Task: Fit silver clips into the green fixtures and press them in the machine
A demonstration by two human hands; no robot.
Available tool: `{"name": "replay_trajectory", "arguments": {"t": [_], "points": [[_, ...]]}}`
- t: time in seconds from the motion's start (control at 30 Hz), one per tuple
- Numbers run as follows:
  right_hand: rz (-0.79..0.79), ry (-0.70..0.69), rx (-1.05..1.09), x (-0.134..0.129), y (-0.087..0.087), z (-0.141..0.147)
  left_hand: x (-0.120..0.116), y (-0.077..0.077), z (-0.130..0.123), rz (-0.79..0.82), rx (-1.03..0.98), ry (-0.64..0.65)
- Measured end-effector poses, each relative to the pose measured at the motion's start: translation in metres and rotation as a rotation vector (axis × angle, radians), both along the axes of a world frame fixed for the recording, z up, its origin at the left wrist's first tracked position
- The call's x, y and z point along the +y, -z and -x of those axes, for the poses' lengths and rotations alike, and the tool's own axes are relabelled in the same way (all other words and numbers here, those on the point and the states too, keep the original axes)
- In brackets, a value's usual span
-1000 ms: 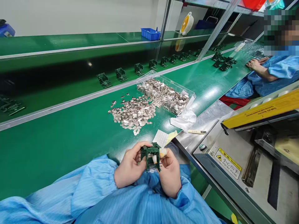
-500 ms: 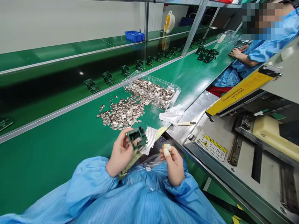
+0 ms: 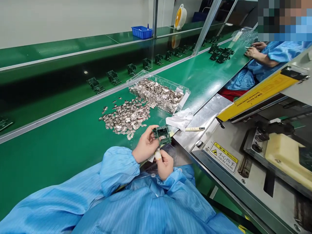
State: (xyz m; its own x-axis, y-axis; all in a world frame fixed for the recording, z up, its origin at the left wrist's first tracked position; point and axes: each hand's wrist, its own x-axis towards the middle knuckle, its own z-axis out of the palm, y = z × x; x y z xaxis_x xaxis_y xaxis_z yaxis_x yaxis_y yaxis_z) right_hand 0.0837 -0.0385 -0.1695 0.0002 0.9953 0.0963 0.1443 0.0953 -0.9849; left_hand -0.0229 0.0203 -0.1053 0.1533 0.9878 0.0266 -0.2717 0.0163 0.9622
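My left hand (image 3: 146, 145) is closed on the edge of a green circuit board assembly (image 3: 162, 132), tilted so its hollow, frame-like side faces me. Just below it, my right hand (image 3: 166, 165) has its fingers pressed together, with a pale finger cot (image 3: 158, 154) on one digit. Whatever those fingertips pinch is hidden or too small to name. A white gridded sheet (image 3: 151, 158) lies mostly covered behind my hands. Beyond them, a loose heap of small silvery metal pieces (image 3: 126, 117) is spread on the green belt, beside a clear plastic tray (image 3: 181, 105) filled with more.
Several green board assemblies (image 3: 113, 78) line the far ledge. A crumpled white cloth (image 3: 180, 119) and a pale flat-handled tool (image 3: 195, 129) lie on the metal edge. To the right stands a machine with a warning label (image 3: 223, 156). A co-worker's hands (image 3: 253, 50) are farther along.
My left hand has carried the board assembly right and slightly up. My right hand has moved left, close beneath it, and the gridded sheet is now mostly covered.
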Motion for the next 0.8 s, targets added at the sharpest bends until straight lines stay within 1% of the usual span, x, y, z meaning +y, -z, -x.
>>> {"name": "replay_trajectory", "arguments": {"t": [0.1, 0.2, 0.33, 0.43, 0.53, 0.6, 0.7, 0.8], "points": [[-0.069, -0.028, -0.069, 0.001, 0.005, -0.006, -0.001, 0.001, 0.001, 0.018, 0.010, 0.003], [-0.074, -0.096, -0.137, 0.003, 0.007, -0.016, 0.000, 0.000, 0.001, 0.025, 0.009, 0.011], [0.025, -0.204, -0.241, 0.003, 0.005, -0.034, 0.001, 0.000, 0.002, 0.028, 0.004, 0.017], [0.120, -0.240, -0.295, 0.002, -0.002, -0.043, 0.002, 0.001, 0.003, 0.004, 0.009, 0.006], [0.187, -0.221, -0.302, -0.001, -0.015, -0.046, 0.000, 0.001, 0.008, -0.029, -0.011, -0.038], [0.211, -0.196, -0.286, -0.004, -0.026, -0.049, -0.005, 0.000, 0.014, -0.038, -0.013, -0.077], [0.226, -0.143, -0.211, -0.008, -0.048, -0.054, -0.019, -0.005, 0.026, -0.038, 0.021, -0.103], [0.196, -0.097, -0.079, -0.011, -0.072, -0.059, -0.033, -0.009, 0.035, -0.020, 0.030, -0.092]]}}
